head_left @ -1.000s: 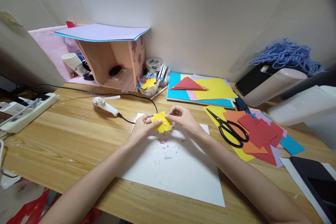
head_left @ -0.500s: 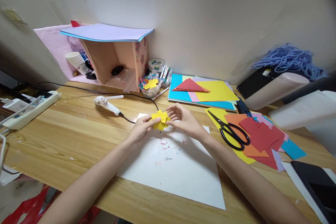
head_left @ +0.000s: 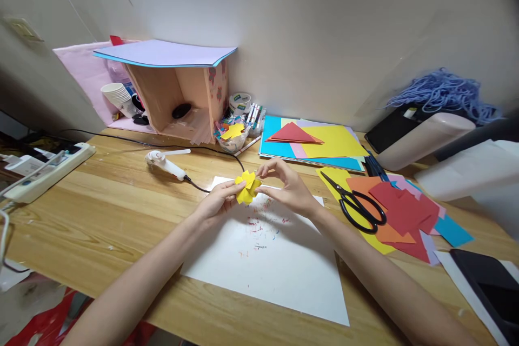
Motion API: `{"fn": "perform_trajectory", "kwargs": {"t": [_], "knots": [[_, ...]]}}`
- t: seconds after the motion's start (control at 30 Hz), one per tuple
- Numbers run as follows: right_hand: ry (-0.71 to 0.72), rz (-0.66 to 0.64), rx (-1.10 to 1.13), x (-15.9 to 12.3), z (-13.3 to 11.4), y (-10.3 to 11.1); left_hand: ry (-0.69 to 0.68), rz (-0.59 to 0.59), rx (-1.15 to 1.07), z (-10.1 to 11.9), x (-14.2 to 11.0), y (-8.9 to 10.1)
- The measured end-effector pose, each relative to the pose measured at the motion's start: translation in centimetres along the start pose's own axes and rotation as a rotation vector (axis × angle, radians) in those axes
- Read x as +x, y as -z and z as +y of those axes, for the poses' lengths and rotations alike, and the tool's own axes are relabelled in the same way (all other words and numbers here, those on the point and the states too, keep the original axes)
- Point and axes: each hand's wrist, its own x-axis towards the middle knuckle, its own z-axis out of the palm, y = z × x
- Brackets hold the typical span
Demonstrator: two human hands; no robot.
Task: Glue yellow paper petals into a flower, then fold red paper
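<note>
A yellow paper flower (head_left: 246,190) with layered petals is held above a marked white sheet (head_left: 284,270). My left hand (head_left: 219,200) pinches its left side, the thumb lying on the front petals. At the flower's right edge, my right hand (head_left: 288,189) has its thumb and curved fingers apart, with the tips close to or touching the petals. Whether a petal edge lies between those tips is hard to see. Black-handled scissors (head_left: 357,205) rest on coloured paper to the right. A white glue gun (head_left: 166,165) lies to the left, its black cord running behind the sheet.
At the back stand an open cardboard box (head_left: 219,92), a tub of paper scraps (head_left: 232,143) and stacked coloured paper (head_left: 336,140). Right are red paper pieces (head_left: 405,208), a pale cylinder (head_left: 430,140) and a dark phone (head_left: 486,281). A power strip (head_left: 52,173) sits left.
The flower has tilted and turned slightly in my left hand. My right hand's thumb and fingers have spread a little farther apart beside its edge.
</note>
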Motion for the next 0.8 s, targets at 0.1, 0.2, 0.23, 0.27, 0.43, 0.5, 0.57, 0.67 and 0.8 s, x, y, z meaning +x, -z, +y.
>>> {"fn": "perform_trajectory", "kwargs": {"t": [0.1,0.2,0.23,0.27,0.43,0.5,0.57,0.67,0.8], "knots": [[0.015,-0.006,0.008,0.0,-0.1,0.2,0.03,-0.018,-0.027,0.0,0.1,0.0],[0.035,-0.012,-0.003,0.1,-0.2,0.3,0.047,-0.03,-0.052,-0.1,0.2,0.1],[0.042,-0.011,-0.013,0.1,-0.3,0.3,0.048,-0.036,-0.058,-0.2,0.2,0.1],[0.047,-0.008,-0.026,0.1,-0.3,0.3,0.045,-0.041,-0.062,-0.3,0.2,0.1],[0.071,-0.033,-0.101,0.1,-0.6,0.4,0.011,-0.066,-0.04,-0.4,0.1,0.1],[0.087,-0.052,-0.127,0.1,-0.8,0.5,0.0,-0.061,-0.024,-0.4,0.1,0.1],[0.099,-0.074,-0.16,0.1,-0.9,0.6,-0.008,-0.043,-0.005,-0.4,0.1,0.2],[0.119,-0.117,-0.206,0.2,-1.1,0.9,-0.039,-0.011,0.041,-0.2,0.1,0.1],[0.145,-0.151,-0.232,0.2,-1.1,1.0,-0.155,0.016,0.163,0.0,-0.3,-0.4]]}}
